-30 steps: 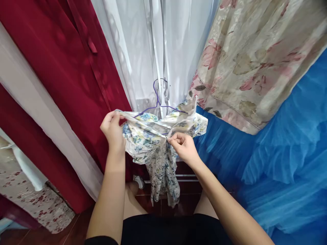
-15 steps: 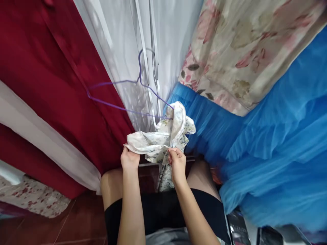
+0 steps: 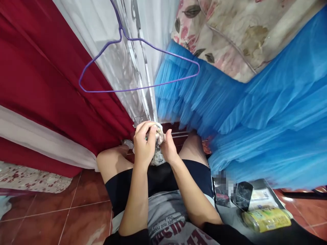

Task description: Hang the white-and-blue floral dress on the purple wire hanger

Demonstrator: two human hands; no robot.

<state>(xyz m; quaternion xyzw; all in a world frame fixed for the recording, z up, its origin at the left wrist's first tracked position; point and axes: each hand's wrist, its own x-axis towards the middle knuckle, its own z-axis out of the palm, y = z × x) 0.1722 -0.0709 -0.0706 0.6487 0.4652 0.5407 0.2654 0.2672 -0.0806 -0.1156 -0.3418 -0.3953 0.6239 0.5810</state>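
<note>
My left hand [image 3: 143, 144] and my right hand [image 3: 167, 149] are pressed together low in front of me, both closed round a bunched floral garment [image 3: 157, 154] of white, blue and yellow print. Only a small wad of the cloth shows between the fingers. Above them hangs a bare purple wire hanger [image 3: 139, 64], empty, in front of a sheer white dress [image 3: 122, 41].
A dark red dress [image 3: 46, 78] hangs at the left, a blue tulle skirt [image 3: 242, 112] at the right, a floral fabric [image 3: 230, 30] above it. On the red tiled floor [image 3: 63, 217] at the lower right lie a yellow packet [image 3: 267, 219] and dark items.
The floral garment has come off the purple hanger. My hands have pulled it down and bunched it up together, and the view has tilted down towards my lap.
</note>
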